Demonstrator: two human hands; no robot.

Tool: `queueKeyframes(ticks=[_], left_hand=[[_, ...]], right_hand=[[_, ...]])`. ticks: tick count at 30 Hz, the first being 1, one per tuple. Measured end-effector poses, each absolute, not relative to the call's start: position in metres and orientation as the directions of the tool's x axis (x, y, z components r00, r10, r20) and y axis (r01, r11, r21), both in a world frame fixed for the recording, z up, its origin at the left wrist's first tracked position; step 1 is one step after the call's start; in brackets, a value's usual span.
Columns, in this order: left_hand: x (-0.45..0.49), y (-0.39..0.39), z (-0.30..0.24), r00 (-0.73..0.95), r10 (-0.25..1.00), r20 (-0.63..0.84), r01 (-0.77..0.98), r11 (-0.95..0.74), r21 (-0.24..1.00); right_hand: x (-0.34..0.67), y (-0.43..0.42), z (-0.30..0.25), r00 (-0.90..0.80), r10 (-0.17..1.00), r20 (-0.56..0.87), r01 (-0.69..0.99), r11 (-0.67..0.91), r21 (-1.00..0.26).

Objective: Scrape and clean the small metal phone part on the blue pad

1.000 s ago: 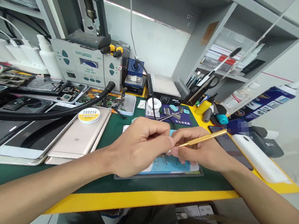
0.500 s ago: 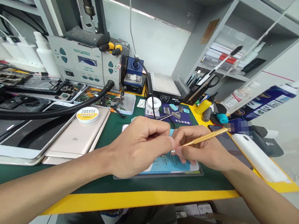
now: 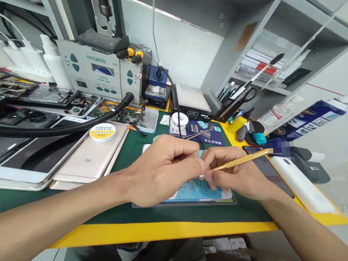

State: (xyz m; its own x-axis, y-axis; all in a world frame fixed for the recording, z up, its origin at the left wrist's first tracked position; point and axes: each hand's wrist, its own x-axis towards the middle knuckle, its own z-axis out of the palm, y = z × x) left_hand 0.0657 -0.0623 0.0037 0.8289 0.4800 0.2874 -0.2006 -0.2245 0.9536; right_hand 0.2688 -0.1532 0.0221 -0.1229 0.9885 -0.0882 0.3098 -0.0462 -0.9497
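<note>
My left hand (image 3: 162, 171) is curled, its fingertips pinched together over an opened phone (image 3: 197, 191) that lies on a dark mat (image 3: 185, 203) on the green bench. What the pinch holds is hidden. My right hand (image 3: 237, 173) meets it fingertip to fingertip and grips a thin gold-coloured tool (image 3: 242, 160) like a pen, its shaft pointing up and right. The tool's tip is hidden between the two hands.
A gold phone (image 3: 88, 159) with a round yellow tape roll (image 3: 102, 132) lies left, beside other phones. A black hose (image 3: 56, 129) crosses in front of a grey rework station (image 3: 97, 76). A dark phone (image 3: 264, 167), a white device (image 3: 299, 185) and tools lie right.
Hardly anything has moved. Both hands stay pinched together over the phone, and the gold tool's shaft has tilted very slightly.
</note>
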Motion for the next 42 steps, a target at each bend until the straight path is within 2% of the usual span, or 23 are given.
queueKeyframes(ticks=[42], left_hand=[[0.0664,-0.0634,0.0028,0.831,0.477,0.288,-0.193,-0.238,0.952]], right_hand=[[0.2633,-0.1544,0.0188,-0.122,0.991,-0.051,0.347,-0.005,-0.938]])
